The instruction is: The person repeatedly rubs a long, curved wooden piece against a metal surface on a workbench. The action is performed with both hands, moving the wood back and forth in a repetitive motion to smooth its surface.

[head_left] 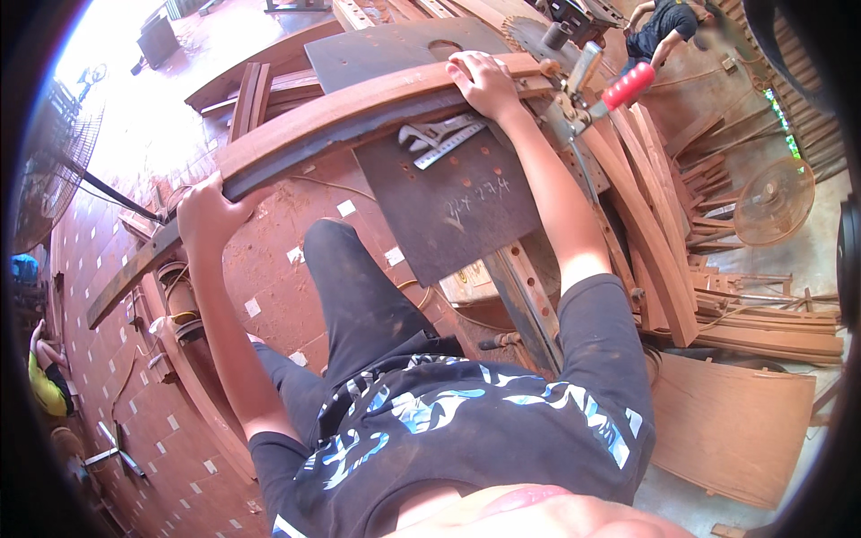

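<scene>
A long, slightly curved wooden board [345, 106] lies along a dark-edged curved form [314, 148] across the dark machine table [466, 211]. My left hand [208, 213] is closed round the left end, which sticks out past the table. Near the other end my right hand [486, 85] grips the board from above, its fingers bent over the far edge. A toggle clamp with a red handle [628, 87] stands just right of that hand. On the table below the board lie an adjustable wrench [429, 134] and a metal ruler [451, 146].
Behind the clamp is a toothed round saw blade [527, 34]. Curved wooden pieces [650, 224] are stacked at the right, near a standing fan [774, 202]. Another fan [56, 166] stands at the left. One person [665, 31] bends at the far right; another [47, 377] is at the left edge.
</scene>
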`<state>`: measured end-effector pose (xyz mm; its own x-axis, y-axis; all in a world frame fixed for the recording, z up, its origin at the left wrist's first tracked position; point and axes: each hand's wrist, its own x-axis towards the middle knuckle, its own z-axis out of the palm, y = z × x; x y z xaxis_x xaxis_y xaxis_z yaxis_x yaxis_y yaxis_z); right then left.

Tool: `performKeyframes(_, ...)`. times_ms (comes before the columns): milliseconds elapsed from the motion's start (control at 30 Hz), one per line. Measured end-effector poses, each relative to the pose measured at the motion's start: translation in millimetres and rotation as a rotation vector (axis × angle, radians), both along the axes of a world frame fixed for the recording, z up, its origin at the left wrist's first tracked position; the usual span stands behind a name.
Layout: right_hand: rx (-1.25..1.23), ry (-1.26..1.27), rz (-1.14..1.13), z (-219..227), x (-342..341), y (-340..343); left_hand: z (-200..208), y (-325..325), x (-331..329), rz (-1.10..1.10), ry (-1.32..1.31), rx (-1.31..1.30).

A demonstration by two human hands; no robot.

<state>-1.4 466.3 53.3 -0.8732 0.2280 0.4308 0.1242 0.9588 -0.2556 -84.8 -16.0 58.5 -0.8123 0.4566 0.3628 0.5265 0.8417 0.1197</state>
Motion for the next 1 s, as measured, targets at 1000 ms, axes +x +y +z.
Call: performKeyframes(1000, -0.029, 0.016, 0.017, 23.5, 147.6, -40.4, 33.6, -18.8, 158.8, 0.003, -0.166, 0.111)
